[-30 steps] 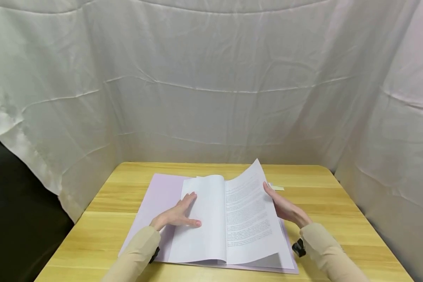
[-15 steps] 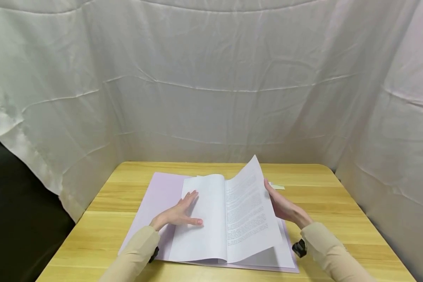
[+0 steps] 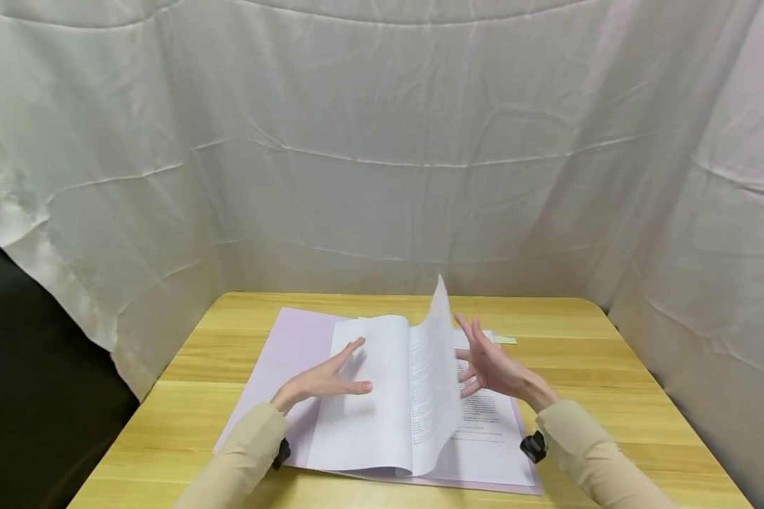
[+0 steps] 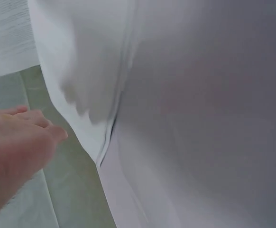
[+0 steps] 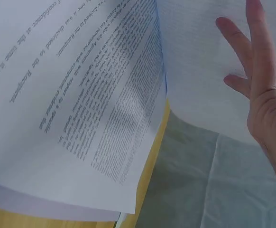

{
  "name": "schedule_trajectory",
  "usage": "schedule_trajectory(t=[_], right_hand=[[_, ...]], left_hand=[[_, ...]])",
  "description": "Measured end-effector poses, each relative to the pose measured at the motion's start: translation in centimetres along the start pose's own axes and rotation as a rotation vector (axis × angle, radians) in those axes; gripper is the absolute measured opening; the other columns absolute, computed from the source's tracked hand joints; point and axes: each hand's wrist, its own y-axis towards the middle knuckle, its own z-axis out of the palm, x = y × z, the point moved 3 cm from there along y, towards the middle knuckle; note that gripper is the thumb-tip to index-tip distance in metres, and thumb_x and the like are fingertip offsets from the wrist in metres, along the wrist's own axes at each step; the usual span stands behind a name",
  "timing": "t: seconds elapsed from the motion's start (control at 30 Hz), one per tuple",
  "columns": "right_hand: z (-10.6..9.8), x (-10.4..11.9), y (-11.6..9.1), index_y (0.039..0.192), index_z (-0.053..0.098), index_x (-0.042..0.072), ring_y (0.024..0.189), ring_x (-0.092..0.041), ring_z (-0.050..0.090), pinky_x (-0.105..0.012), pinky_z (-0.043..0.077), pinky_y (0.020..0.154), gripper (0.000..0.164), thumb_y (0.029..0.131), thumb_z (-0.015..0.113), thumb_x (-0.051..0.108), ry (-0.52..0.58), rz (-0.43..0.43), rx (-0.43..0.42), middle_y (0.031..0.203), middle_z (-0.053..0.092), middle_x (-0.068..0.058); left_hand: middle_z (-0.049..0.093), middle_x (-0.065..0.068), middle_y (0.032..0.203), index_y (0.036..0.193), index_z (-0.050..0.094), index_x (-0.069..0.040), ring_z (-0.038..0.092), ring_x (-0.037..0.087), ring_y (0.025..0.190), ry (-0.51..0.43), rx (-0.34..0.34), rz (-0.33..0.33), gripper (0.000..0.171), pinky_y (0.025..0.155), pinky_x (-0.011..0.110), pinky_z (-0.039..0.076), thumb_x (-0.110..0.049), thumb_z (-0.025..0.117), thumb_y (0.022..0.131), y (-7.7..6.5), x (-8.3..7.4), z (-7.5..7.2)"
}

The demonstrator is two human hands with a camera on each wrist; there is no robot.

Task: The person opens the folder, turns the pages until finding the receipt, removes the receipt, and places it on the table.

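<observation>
A stack of printed pages lies spread on a lilac folder [image 3: 296, 343] in the head view. One printed sheet [image 3: 434, 382] stands nearly upright near the middle, bowed along its free edge. My right hand [image 3: 493, 364] is at the right side of this sheet, fingers spread, fingertips right at its back; the right wrist view shows the fingers [image 5: 263, 52] extended before the raised paper. Under it lies a printed page [image 3: 484, 435]. My left hand [image 3: 325, 378] hovers over the turned blank-backed pages [image 3: 382, 431] on the left, thumb and fingers extended, casting a shadow on them.
A wooden table [image 3: 184, 410] carries the folder near its front edge. A pale yellow tab [image 3: 505, 340] sticks out past the pages at the upper right. Grey-white curtains [image 3: 382, 212] hang behind and on both sides. Black wristbands [image 3: 533, 447] show at the cuffs.
The sheet has swung up and leftward from lying slanted on the right, uncovering the printed page below. My right hand has moved left with it and spread its fingers. The left hand lifted slightly.
</observation>
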Motion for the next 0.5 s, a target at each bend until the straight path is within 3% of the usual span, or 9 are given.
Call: schedule_trajectory(t=[0.1,0.17,0.33,0.5], right_hand=[[0.0,-0.3,0.3,0.149,-0.036,0.043,0.117,-0.04,0.068,-0.061,0.055,0.092,0.064,0.1,-0.001,0.066,-0.003,0.015,-0.002,0.164,-0.009,-0.035],[0.0,-0.5,0.5,0.149,-0.036,0.043,0.125,-0.046,0.06,-0.067,0.049,0.095,0.065,0.1,0.0,0.066,-0.016,0.022,-0.004,0.166,-0.005,-0.03],[-0.1,-1.2,0.7,0.152,-0.031,0.044,0.125,-0.043,0.062,-0.068,0.049,0.095,0.064,0.102,0.002,0.064,-0.066,0.05,-0.048,0.168,0.001,-0.027],[-0.1,-1.5,0.8,0.153,-0.026,0.048,0.126,-0.044,0.061,-0.065,0.052,0.093,0.058,0.104,0.001,0.06,-0.099,0.076,-0.088,0.169,0.004,-0.024]], left_hand=[[0.003,0.012,0.172,0.164,0.008,-0.018,0.006,0.038,0.158,-0.063,0.017,0.019,0.103,0.124,0.066,0.016,-0.052,0.071,0.089,0.2,-0.2,0.0],[0.004,0.011,0.172,0.164,0.007,-0.015,0.004,0.036,0.159,-0.135,0.048,0.046,0.098,0.126,0.063,0.014,-0.049,0.067,0.094,0.3,-0.4,0.2],[0.009,0.016,0.171,0.162,0.0,-0.006,0.007,0.035,0.159,-0.38,0.139,0.108,0.082,0.13,0.054,0.011,-0.035,0.052,0.105,0.8,-0.6,0.8],[0.017,0.025,0.167,0.16,-0.001,0.0,0.015,0.038,0.156,-0.595,0.133,0.108,0.072,0.13,0.05,0.013,-0.025,0.043,0.109,1.7,-0.8,1.3]])
